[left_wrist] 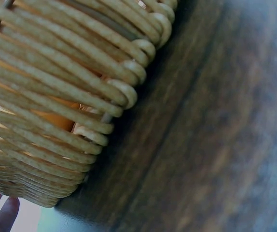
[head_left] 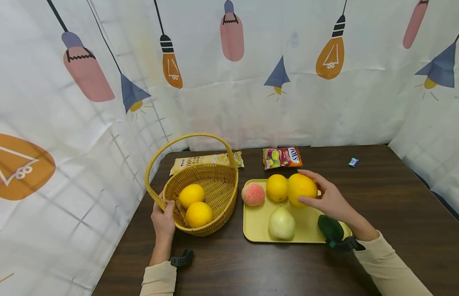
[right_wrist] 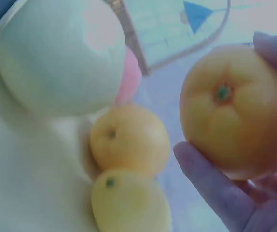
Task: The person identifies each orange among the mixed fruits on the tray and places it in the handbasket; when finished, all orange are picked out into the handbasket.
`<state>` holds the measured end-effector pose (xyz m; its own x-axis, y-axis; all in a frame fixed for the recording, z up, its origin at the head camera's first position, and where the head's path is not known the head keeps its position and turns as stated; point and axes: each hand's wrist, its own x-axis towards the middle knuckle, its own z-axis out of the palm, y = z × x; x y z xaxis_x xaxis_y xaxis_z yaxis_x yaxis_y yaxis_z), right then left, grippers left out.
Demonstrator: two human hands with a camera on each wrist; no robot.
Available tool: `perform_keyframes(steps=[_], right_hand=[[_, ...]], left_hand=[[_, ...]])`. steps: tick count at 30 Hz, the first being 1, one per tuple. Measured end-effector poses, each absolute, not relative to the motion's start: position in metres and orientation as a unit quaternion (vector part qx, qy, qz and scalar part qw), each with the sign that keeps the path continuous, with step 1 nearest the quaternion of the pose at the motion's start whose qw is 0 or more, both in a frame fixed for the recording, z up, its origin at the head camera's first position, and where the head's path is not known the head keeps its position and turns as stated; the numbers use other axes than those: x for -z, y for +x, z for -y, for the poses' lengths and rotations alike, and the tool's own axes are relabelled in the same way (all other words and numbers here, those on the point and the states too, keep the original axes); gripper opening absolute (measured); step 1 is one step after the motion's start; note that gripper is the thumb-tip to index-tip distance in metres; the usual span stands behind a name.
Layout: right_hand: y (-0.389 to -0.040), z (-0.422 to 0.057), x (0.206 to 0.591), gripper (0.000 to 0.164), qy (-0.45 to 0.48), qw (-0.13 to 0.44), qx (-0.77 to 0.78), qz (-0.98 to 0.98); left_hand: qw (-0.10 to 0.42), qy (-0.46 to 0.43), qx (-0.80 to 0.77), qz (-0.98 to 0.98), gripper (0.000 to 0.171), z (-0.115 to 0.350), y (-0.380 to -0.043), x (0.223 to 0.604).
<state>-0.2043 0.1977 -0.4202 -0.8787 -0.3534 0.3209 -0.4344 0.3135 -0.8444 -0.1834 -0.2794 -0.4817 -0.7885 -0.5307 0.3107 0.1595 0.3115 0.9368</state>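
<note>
My right hand [head_left: 331, 201] holds an orange [head_left: 302, 189] between thumb and fingers above the yellow tray [head_left: 259, 234]. In the right wrist view the green stem mark of this orange [right_wrist: 230, 111] faces the camera. Another orange [head_left: 277, 188] lies on the tray beside a pink peach [head_left: 253, 194], with a pale green pear-like fruit [head_left: 281, 224] in front. One more yellow fruit [right_wrist: 131, 203] shows in the right wrist view, largely hidden from the head camera. At the left, my left hand [head_left: 164, 220] grips the wicker basket [head_left: 226, 205] where handle meets rim; two oranges [head_left: 199, 214] sit inside.
A dark green avocado-like item [head_left: 330, 228] lies at the tray's right end, under my right wrist. Behind the basket is a pale yellow packet [head_left: 207, 159]. A red candy bag [head_left: 282, 158] and a small blue wrapped sweet [head_left: 353, 162] lie along the table's back.
</note>
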Motion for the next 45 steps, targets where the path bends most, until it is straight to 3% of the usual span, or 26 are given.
perform_keyframes(steps=[11,21,27,36,39,45], right_hand=[[-0.204,-0.148,0.408,0.067,0.264,0.003,-0.562,0.784],[-0.203,-0.1,0.404,0.068,0.281,-0.026,-0.572,0.77],[-0.202,-0.074,0.399,0.073,0.263,-0.055,-0.626,0.732],[-0.207,-0.043,0.401,0.077,0.283,-0.092,-0.656,0.694],[-0.209,-0.034,0.406,0.078,0.282,-0.098,-0.657,0.692],[-0.214,-0.016,0.414,0.079,0.261,-0.068,-0.644,0.715]], left_hand=[[0.283,0.138,0.569,0.759,0.033,0.28,-0.183,0.479],[0.289,0.129,0.573,0.757,0.029,0.281,-0.184,0.48],[0.283,0.142,0.568,0.76,0.035,0.28,-0.182,0.48],[0.287,0.143,0.559,0.765,0.032,0.28,-0.182,0.479],[0.294,0.133,0.561,0.762,0.023,0.28,-0.183,0.481],[0.304,0.118,0.568,0.755,0.018,0.28,-0.183,0.482]])
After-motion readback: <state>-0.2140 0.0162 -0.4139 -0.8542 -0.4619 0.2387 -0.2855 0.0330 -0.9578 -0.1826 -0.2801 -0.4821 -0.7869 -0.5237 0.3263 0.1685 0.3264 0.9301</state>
